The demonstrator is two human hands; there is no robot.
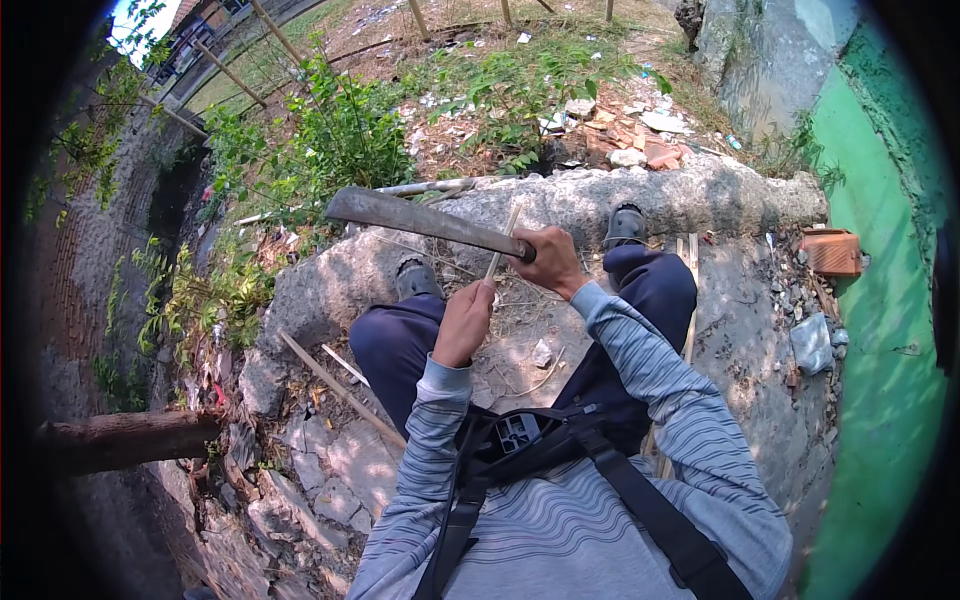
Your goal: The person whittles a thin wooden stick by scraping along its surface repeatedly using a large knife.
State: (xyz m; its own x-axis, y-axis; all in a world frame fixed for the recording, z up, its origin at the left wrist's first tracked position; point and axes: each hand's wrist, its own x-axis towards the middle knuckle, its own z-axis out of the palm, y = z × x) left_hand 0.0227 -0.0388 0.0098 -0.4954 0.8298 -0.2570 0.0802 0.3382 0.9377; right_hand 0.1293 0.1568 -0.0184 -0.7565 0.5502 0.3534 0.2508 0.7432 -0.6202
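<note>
head view: from where i stand, the right hand (pixel 552 258) is clenched around the handle of a machete (pixel 420 217), its broad blade reaching out to the left. the left hand (pixel 466 325) pinches a thin pale stick (pixel 512 218) that crosses the blade near the handle, though i can't tell whether they touch. both are above the ground between two grey shoes (pixel 627 226), near a rough concrete ledge (pixel 740 197).
</note>
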